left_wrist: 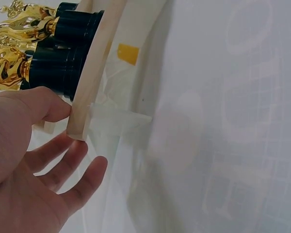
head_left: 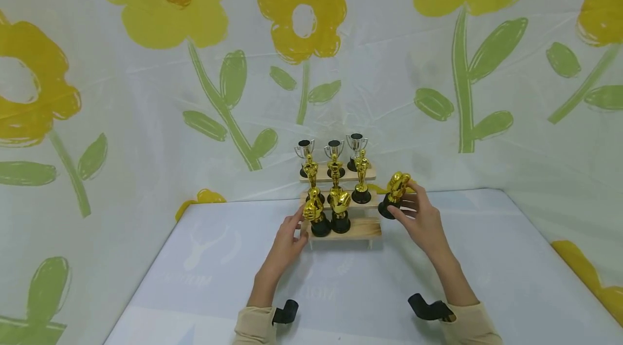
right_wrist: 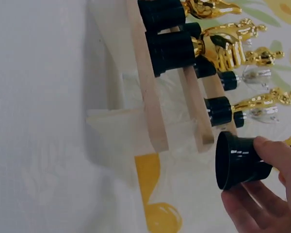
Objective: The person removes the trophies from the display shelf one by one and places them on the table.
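Note:
A three-tier wooden display stand [head_left: 360, 230] holds small trophies. My left hand [head_left: 286, 243] pinches the left end of its lowest plank [left_wrist: 89, 82], thumb above and fingertips below. Off the stand's right side, my right hand [head_left: 423, 220] holds a gold trophy [head_left: 398, 185], thumb and fingers around its black base [right_wrist: 240, 158]. This trophy is tilted, and the fingers partly cover its gold top. On the lowest tier stand a thumbs-up trophy [head_left: 313, 207] and another gold trophy [head_left: 340, 203], both toward the left.
Gold figure trophies [head_left: 362, 169] occupy the middle tier, and silver cups [head_left: 357, 142] the top one. The stand rests near the back edge of a white-covered table [head_left: 219, 280]. Behind hangs a flower-printed cloth [head_left: 379, 74].

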Motion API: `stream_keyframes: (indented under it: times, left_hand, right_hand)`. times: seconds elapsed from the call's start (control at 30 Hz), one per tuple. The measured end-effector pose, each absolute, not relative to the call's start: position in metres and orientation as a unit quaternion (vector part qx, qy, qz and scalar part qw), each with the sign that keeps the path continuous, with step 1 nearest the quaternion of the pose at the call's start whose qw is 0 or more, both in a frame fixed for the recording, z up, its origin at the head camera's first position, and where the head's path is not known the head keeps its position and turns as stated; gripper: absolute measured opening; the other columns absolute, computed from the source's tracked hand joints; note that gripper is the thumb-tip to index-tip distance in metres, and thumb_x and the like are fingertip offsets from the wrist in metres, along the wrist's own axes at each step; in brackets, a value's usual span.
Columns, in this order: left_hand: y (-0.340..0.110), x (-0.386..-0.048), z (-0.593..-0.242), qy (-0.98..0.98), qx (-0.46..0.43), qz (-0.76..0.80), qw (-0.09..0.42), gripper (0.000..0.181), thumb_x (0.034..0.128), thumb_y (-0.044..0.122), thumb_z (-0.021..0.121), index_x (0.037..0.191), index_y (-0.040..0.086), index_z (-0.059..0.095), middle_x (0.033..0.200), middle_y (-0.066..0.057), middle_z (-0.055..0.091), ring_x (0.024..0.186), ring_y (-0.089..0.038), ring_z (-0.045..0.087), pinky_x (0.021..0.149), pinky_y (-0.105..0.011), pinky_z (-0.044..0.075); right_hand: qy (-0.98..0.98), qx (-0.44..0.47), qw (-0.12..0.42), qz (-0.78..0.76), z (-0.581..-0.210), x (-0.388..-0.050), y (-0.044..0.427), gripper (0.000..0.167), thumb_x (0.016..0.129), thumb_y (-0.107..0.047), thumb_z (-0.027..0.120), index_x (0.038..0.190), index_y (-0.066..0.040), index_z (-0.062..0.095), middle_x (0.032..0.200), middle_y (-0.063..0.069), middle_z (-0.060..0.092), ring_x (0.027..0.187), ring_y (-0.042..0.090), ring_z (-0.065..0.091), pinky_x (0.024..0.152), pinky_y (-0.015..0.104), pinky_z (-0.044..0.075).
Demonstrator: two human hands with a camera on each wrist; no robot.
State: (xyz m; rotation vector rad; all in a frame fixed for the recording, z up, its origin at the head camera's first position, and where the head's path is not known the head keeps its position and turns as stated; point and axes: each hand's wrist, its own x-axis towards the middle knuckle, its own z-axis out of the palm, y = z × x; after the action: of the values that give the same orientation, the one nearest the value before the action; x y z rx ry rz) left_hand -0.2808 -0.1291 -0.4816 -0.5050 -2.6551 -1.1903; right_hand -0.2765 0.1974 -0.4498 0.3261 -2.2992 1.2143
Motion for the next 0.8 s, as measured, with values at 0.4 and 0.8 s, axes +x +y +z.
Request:
stream_keyframes:
  times: [0.4, 0.8]
  left_hand:
    - [-0.131, -0.281, -0.483, -0.889, -0.18, -0.409, 0.101, 0.07, 0.0886, -0.001, 0.06, 0.153, 0.011, 0.033, 0.123, -0.017, 0.058, 0.107, -0.028, 0.056, 0.076, -0.035, 0.053]
    - [-0.131, -0.282, -0.482, -0.891, -0.18, -0.405, 0.099, 0.071, 0.0885, 0.0, 0.06, 0.153, 0.013, 0.033, 0.123, -0.015, 0.057, 0.106, -0.026, 0.056, 0.074, -0.028, 0.052]
  right_hand:
    - [-0.876, 0.111, 0.178, 0.435, -0.473, -0.295, 0.2, 0.07, 0.088, -0.006, 0.071, 0.145, -0.003, 0.029, 0.118, 0.034, 0.061, 0.102, 0.047, 0.067, 0.082, 0.049, 0.057]
    - [-0.899, 0.101, 0.14, 0.402, -0.479, -0.321, 0.201, 0.066, 0.089, -0.003, 0.068, 0.14, 0.005, 0.027, 0.117, 0.035, 0.061, 0.103, 0.048, 0.065, 0.083, 0.049, 0.057]
